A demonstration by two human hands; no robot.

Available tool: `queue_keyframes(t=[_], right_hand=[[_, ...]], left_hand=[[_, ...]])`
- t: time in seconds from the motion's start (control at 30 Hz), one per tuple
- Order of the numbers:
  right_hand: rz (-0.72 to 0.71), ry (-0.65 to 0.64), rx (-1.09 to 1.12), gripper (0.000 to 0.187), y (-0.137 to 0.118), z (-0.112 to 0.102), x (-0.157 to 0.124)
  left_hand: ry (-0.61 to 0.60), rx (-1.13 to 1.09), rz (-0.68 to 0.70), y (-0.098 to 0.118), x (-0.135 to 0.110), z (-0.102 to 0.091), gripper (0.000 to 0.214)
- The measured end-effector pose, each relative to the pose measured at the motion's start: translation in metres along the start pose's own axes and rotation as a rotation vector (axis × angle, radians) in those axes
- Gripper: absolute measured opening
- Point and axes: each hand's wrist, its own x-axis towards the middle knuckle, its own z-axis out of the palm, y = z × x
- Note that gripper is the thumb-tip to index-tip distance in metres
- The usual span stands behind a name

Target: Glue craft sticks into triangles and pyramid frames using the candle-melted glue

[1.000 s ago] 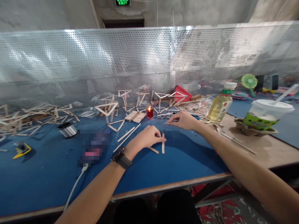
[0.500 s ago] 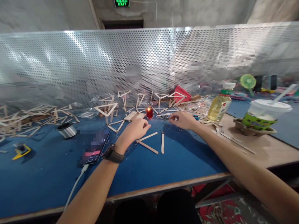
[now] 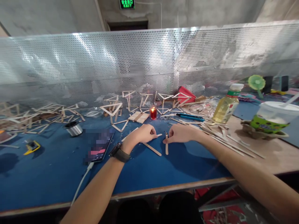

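Observation:
My left hand (image 3: 147,133) is closed, thumb and fingers together on a wooden craft stick (image 3: 159,135) whose tip pokes out to the right. A second craft stick (image 3: 153,149) slants out from under that hand across the blue table; where the two meet is hidden. Behind the left wrist another stick (image 3: 126,136) partly shows. My right hand (image 3: 181,133) pinches the upper part of a separate, upright-lying craft stick (image 3: 166,149), dark at its far end. Beyond the hands, a lit candle in a red glass (image 3: 153,112) stands beside a flat wooden stick panel (image 3: 138,117).
Triangular stick frames (image 3: 111,109) line the back before a perforated metal screen (image 3: 116,62). On the left are a phone (image 3: 102,146) on a cable, a wire spool (image 3: 73,128) and a yellow-edged tool (image 3: 32,147). A blue cutter (image 3: 190,117), bottle (image 3: 226,104) and cup (image 3: 268,123) stand right.
Both hands have come toward me from near the candle. My right hand now pinches the single stick, and my left has come down on the angled sticks. The blue cutter is now uncovered.

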Motion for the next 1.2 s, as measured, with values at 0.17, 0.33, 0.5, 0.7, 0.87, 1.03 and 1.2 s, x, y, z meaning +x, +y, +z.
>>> queue_keyframes(t=[0.17,0.33,0.5,0.7,0.87,1.03,1.2], right_hand=[[0.018,-0.149,0.117,0.052,0.020,-0.006,0.005],[0.024,-0.135,0.176,0.033,0.044,-0.014,0.011],[-0.064,-0.177,0.115,0.032,0.055,-0.014,0.015],[-0.203,-0.144,0.166,0.033,0.057,-0.012,0.018],[-0.271,-0.030,0.370,0.038,0.050,-0.006,0.022],[-0.264,-0.038,0.601,0.043,0.049,0.003,0.027],[-0.238,0.031,0.703,0.046,0.054,0.008,0.032]], left_hand=[[-0.004,0.018,-0.041,-0.005,0.001,0.001,0.031],[-0.014,0.020,-0.032,-0.004,0.003,0.002,0.031],[-0.059,0.049,-0.020,0.001,0.001,0.001,0.023],[-0.107,-0.028,0.015,-0.004,-0.004,-0.012,0.031],[-0.115,-0.221,0.181,-0.015,-0.002,-0.021,0.041],[-0.059,-0.414,0.187,-0.019,0.002,-0.017,0.042],[0.038,-0.615,0.105,-0.022,0.007,-0.010,0.040]])
